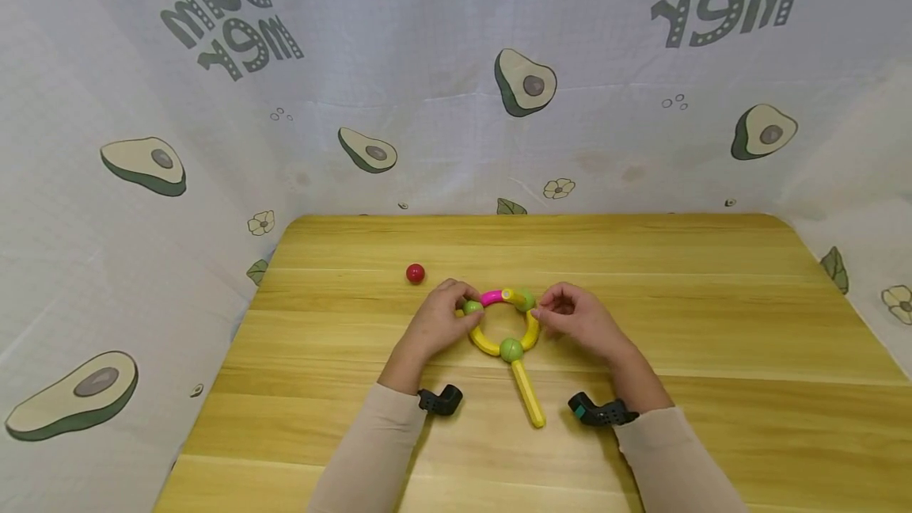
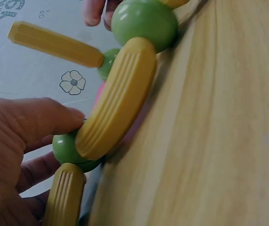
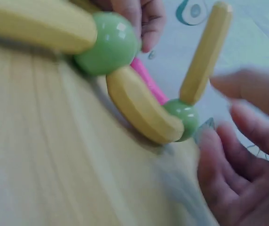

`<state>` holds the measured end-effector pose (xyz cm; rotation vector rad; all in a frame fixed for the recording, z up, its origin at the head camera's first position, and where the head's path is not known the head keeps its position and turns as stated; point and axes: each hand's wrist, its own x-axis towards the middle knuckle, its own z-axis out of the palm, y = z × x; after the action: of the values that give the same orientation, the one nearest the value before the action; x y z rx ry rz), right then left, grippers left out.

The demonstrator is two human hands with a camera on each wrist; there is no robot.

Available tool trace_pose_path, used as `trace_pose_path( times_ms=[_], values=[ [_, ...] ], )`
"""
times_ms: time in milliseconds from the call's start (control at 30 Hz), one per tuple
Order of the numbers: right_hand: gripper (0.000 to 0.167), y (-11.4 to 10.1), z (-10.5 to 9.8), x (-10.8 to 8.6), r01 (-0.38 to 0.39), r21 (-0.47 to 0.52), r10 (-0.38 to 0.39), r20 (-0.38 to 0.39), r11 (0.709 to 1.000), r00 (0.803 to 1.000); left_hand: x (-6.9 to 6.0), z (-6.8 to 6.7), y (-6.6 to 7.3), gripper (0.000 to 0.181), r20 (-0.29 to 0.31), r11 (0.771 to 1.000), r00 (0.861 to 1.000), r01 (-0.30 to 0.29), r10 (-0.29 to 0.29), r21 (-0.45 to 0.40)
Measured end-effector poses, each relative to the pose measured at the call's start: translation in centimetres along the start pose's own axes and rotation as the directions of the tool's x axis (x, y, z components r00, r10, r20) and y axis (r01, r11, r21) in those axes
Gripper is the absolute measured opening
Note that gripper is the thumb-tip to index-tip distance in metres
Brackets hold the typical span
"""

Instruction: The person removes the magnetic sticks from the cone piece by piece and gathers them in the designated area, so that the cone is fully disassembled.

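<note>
Apparently mid-assembly, the left hand (image 1: 442,315) pinched the left ball (image 1: 473,308) of the ring (image 1: 485,342); the right hand (image 1: 583,323), spread beside the ring, likely needed to grasp its upright stick (image 3: 206,54).

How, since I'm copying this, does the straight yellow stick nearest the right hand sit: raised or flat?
Raised: both wrist views show the yellow stick rising from its green ball, off the table.

The green balls (image 2: 141,23) look glossy plastic (the tabletop (image 1: 741,315), smooth wood).
</note>
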<state>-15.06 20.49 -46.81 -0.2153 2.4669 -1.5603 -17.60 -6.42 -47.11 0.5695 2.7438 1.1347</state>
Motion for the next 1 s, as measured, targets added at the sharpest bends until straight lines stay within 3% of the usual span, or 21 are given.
trace_pose_path(
  times_ms=[100, 200, 400, 533, 667, 733, 833, 1000],
  values=[
    [0.040, 0.3, 0.3, 0.2, -0.006, -0.124, -0.007, -0.102, 0.992, 0.995, 0.0, -0.1, 0.1, 0.019, 0.046, 1.000, 0.999, -0.009, 0.009, 0.002],
    [0.045, 0.5, 0.7, 0.2, 0.037, -0.215, -0.056, -0.081, 0.976, 0.995, -0.1, -0.1, 0.4, 0.020, 0.095, 1.000, 0.995, -0.021, 0.021, -0.003],
    [0.040, 0.6, 1.2, 0.1, 0.082, -0.278, -0.095, -0.034, 0.957, 0.995, -0.3, -0.3, 1.8, 0.038, 0.159, 0.997, 0.985, -0.068, 0.071, -0.025],
    [0.036, 0.8, 1.3, 0.1, 0.080, -0.294, -0.095, -0.038, 0.952, 0.995, -0.4, -0.2, 2.9, 0.053, 0.125, 0.981, 0.975, -0.173, 0.183, -0.089],
    [0.034, 0.8, 1.4, 0.1, 0.088, -0.300, -0.106, -0.046, 0.950, 0.993, -0.7, -0.2, 4.0, 0.047, 0.058, 0.938, 0.941, -0.324, 0.333, -0.126],
    [0.034, 0.7, 1.4, 0.1, 0.090, -0.299, -0.109, -0.050, 0.950, 0.993, -0.9, -0.2, 4.5, 0.039, 0.025, 0.920, 0.925, -0.375, 0.380, -0.116],
    [0.033, 0.7, 1.4, 0.1, 0.089, -0.297, -0.109, -0.052, 0.951, 0.993, -1.0, -0.3, 4.8, 0.028, 0.000, 0.913, 0.916, -0.400, 0.401, -0.081],
    [0.033, 0.7, 1.5, 0.2, 0.085, -0.305, -0.108, -0.060, 0.948, 0.992, -1.1, -0.7, 4.8, 0.021, 0.007, 0.936, 0.937, -0.349, 0.350, -0.035]
  ],
)
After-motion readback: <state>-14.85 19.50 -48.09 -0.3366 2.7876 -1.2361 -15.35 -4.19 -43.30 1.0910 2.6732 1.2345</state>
